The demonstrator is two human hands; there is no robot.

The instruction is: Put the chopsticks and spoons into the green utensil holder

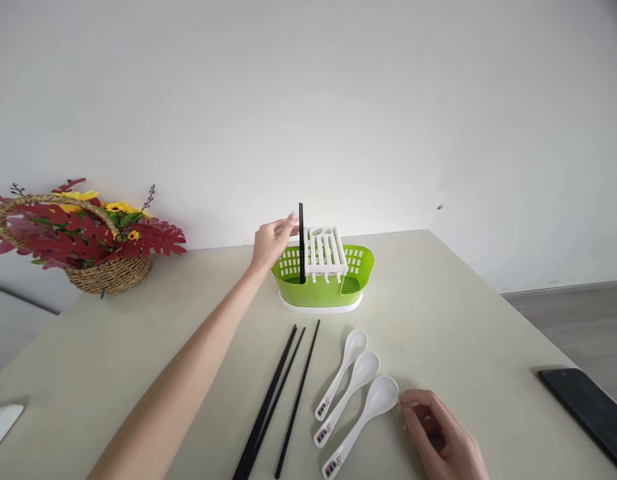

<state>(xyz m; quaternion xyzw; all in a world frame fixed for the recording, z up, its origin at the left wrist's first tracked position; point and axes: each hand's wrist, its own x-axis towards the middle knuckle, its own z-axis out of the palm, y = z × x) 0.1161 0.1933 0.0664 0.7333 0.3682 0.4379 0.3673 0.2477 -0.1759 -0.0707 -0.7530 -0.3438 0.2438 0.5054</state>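
Two black chopsticks (301, 243) stand upright, close together, in the left part of a green slotted basket (328, 293). At their upper part is my left hand (273, 241), thumb and fingers closed about them; some fingertips are hidden. A white slatted rack (324, 252) with hooks and round holes sits across the basket's middle. My right hand (443, 433) rests curled on the table, its fingertips just right of the nearest white spoon (382, 397), with nothing visible in it. Two more white spoons, a middle one (366, 368) and a far one (356, 345), lie beside it.
Several black chopsticks (301, 393) lie on the table (203, 407) left of the spoons. A wicker basket (113, 272) of artificial flowers stands at the back left. A black phone-like slab (586, 407) is at the right edge, a white object (3, 423) at the left.
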